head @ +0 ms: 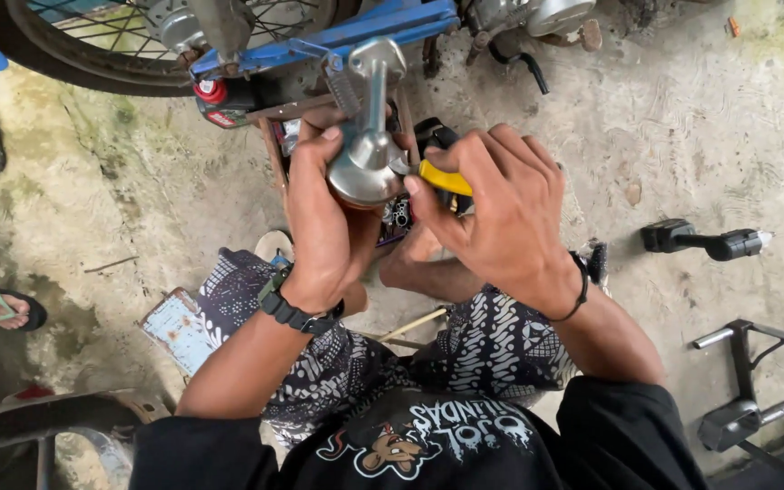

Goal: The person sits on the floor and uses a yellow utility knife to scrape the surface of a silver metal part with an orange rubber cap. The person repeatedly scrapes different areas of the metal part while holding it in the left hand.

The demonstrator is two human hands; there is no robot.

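silver piston with rod [367,154], upright, yellow-handled tool [444,178]

- Left hand [324,218]: raised at 12 o'clock from the torso, back toward the camera, fingers curled shut around a metal part, thumb up along its side.
- Left wrist: black watch strap; bare forearm runs down toward 7 o'clock.
- Right hand [501,213]: just beside the left at its 3 o'clock, fingers folded in a pinch on a yellow-handled tool.
- Right wrist: thin black band; forearm slants toward 5 o'clock into a black sleeve.
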